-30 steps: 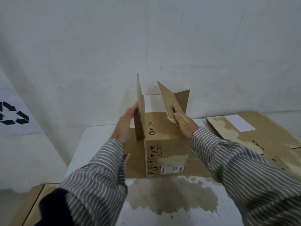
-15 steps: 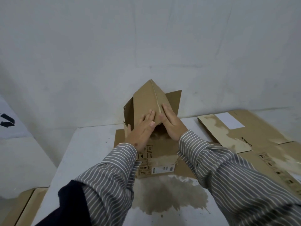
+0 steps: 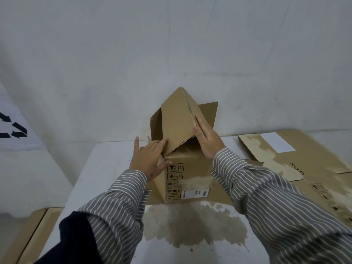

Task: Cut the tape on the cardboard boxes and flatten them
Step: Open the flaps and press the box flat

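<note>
Head view: both flat, unclenched hands, left hand [image 3: 147,161] and right hand [image 3: 207,139], press the box [image 3: 182,168] flaps, likely flattening; next, collapse it onto the worktop [image 3: 106,168].

white table [image 3: 106,161] – box [image 3: 190,174], flattened cardboard [image 3: 304,168], stain [image 3: 192,225].

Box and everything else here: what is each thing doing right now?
Standing box: upright, top flaps raised and meeting in a peak.
Left hand: fingers straight, touching the left flap.
Right hand: fingers straight, flat against the right flap.
Flattened boxes: lying flat, stained.
Table: stained in front of the box.
</note>
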Available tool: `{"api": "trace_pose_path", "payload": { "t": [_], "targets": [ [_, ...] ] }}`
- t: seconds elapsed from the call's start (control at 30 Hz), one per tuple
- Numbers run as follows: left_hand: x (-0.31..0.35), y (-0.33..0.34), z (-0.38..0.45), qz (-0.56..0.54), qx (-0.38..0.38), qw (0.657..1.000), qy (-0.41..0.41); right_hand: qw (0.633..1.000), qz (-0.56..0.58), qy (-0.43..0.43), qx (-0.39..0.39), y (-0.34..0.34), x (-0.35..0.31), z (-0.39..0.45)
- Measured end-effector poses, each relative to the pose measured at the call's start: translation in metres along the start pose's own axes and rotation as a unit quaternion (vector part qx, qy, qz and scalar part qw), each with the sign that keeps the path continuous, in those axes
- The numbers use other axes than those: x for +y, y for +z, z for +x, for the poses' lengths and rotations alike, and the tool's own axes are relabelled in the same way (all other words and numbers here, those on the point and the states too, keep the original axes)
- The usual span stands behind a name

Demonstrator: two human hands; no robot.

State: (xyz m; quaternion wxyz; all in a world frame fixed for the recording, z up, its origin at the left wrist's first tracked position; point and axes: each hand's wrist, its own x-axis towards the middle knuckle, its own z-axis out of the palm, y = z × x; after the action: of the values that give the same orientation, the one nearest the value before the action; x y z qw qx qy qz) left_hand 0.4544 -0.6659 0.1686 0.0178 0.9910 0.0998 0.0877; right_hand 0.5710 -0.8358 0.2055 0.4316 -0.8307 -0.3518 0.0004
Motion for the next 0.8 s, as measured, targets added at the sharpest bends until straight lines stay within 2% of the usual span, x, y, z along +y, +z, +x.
{"api": "trace_pose_path", "payload": {
  "t": [0.1, 0.23, 0.33, 0.43, 0.53, 0.63, 0.67, 0.73, 0.8],
  "targets": [
    [-0.004, 0.002, -0.008, -0.004, 0.052, 0.999, -0.006, 0.999, 0.036, 0.007, 0.001, 0.003, -0.001, 0.001],
    [-0.011, 0.001, -0.022, -0.012, 0.096, 0.993, -0.062, 1.0, -0.006, -0.013, -0.008, 0.013, -0.007, 0.006],
    [-0.017, 0.001, -0.033, -0.003, 0.129, 0.989, -0.078, 1.0, 0.003, -0.02, -0.016, 0.024, -0.016, 0.008],
    [-0.035, 0.003, -0.046, 0.016, 0.224, 0.972, -0.074, 0.999, 0.019, -0.034, -0.024, 0.04, -0.025, 0.006],
    [-0.049, 0.006, -0.067, 0.017, 0.279, 0.954, -0.107, 0.997, 0.037, -0.059, -0.028, 0.06, -0.039, 0.004],
    [-0.046, 0.018, -0.08, 0.021, 0.27, 0.947, -0.172, 0.997, 0.039, -0.067, -0.004, 0.07, -0.047, 0.005],
    [-0.043, 0.021, -0.081, 0.028, 0.266, 0.949, -0.168, 0.997, 0.04, -0.063, 0.01, 0.07, -0.047, 0.006],
    [-0.037, 0.025, -0.079, 0.075, 0.261, 0.957, -0.099, 0.997, 0.054, -0.057, 0.027, 0.068, -0.045, 0.006],
    [-0.03, 0.023, -0.07, 0.111, 0.206, 0.972, -0.018, 0.996, 0.065, -0.053, 0.021, 0.066, -0.043, 0.007]
  ]
}}
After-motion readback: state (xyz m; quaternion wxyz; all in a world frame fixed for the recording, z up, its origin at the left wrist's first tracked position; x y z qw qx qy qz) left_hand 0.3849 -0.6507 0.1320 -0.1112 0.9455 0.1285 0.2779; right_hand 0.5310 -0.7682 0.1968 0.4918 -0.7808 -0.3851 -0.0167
